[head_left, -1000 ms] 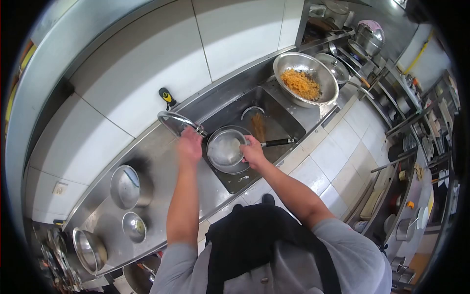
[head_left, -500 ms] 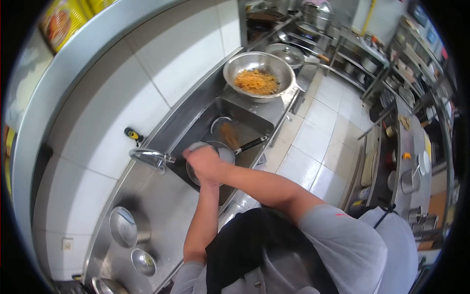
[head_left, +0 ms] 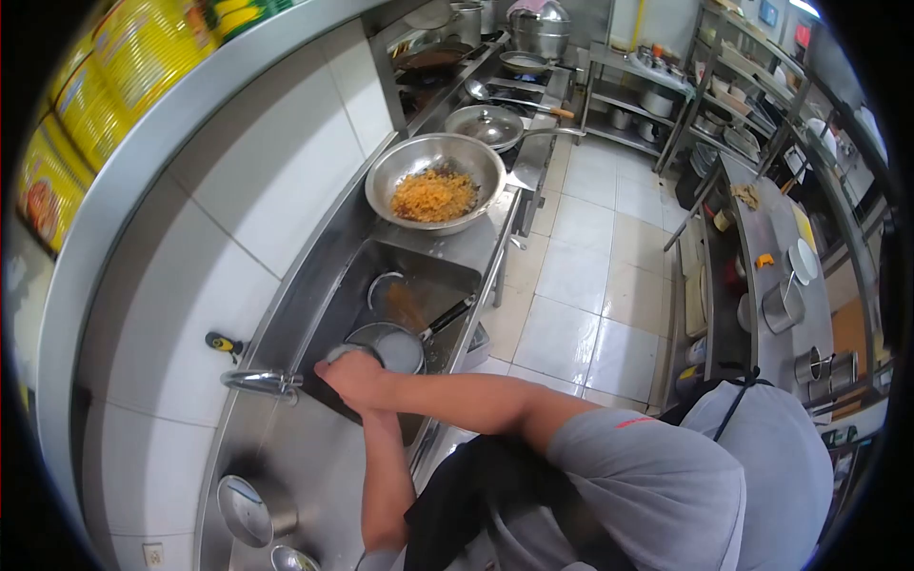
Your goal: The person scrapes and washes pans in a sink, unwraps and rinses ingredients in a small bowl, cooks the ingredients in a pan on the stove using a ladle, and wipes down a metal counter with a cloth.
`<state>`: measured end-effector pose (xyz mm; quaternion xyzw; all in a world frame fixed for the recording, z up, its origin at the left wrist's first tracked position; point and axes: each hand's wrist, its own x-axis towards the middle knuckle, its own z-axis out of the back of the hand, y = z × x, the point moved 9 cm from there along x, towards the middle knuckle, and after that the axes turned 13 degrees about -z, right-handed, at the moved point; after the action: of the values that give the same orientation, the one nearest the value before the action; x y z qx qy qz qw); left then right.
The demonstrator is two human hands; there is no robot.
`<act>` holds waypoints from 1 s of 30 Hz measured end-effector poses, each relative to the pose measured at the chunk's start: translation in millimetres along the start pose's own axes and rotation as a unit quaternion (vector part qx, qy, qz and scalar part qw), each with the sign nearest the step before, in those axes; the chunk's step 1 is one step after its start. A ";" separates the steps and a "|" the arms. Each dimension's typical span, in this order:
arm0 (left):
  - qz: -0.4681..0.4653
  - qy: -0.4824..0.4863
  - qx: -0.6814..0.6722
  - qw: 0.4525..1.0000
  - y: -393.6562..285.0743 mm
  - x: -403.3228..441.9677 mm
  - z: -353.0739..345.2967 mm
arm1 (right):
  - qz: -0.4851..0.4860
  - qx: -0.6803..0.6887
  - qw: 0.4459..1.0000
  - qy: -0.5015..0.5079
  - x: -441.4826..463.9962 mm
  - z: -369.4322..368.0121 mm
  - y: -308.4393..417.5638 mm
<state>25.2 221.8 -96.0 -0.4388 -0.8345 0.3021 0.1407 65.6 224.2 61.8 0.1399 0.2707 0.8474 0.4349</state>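
Note:
My right hand point(head_left: 354, 377) is over the left part of the sink point(head_left: 433, 255), its fingers curled closed; what they hold is hidden. From below, my left forearm point(head_left: 384, 471) reaches up to the same spot, and its hand is mostly covered by my right one. Just beyond my knuckles shows a round metal rim with a pale surface. Beside it lies a saucepan point(head_left: 398, 348) with a black handle point(head_left: 449, 316), holding whitish liquid. Further back in the sink stands a round metal container point(head_left: 385, 288), near orange-brown residue point(head_left: 407, 306).
A faucet point(head_left: 262, 383) juts over the sink. On the counter's far side sits a large metal bowl point(head_left: 390, 176) of orange shredded food point(head_left: 435, 195). A metal pot point(head_left: 255, 511) stands on the near counter. Behind the bowl is a lidded pan point(head_left: 486, 127). Shelves line the right.
The camera view has turned, so the scene sits further left and the near counter lower. My hands stay together over the sink beside the saucepan.

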 end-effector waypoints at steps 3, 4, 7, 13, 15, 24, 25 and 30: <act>-0.085 -0.061 0.213 0.972 -34.2 -4.8 -20.9 | -0.026 0.264 0.959 -0.097 -6.4 39.7 -65.8; -0.113 0.009 0.361 0.926 -42.5 -11.1 -51.6 | 0.004 0.349 0.920 -0.178 9.7 18.6 -108.0; -0.218 0.173 0.729 0.626 -51.9 -42.2 -148.2 | -0.208 0.526 0.824 0.037 -16.0 28.7 -178.3; -0.278 0.341 0.701 0.561 33.7 -106.1 -288.1 | -0.281 0.584 0.759 0.061 -105.3 109.9 -323.2; -0.191 0.324 0.622 0.687 81.8 -101.2 -306.2 | -0.281 0.581 0.762 0.051 -129.3 141.1 -391.4; -0.051 0.500 0.580 0.641 334.1 -102.4 -407.1 | -0.467 0.559 0.651 -0.212 -283.2 242.4 -680.6; -0.050 0.499 0.572 0.649 356.6 -96.9 -419.5 | -0.486 0.556 0.632 -0.235 -297.8 243.0 -715.1; 0.020 0.567 0.526 0.634 490.0 -71.0 -471.4 | -0.530 0.637 0.493 -0.267 -342.5 269.2 -838.0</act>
<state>619.0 555.1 -34.7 -0.3915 -0.2815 0.3846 0.7871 946.5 434.8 -206.0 0.4281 0.6310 -0.0228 0.6466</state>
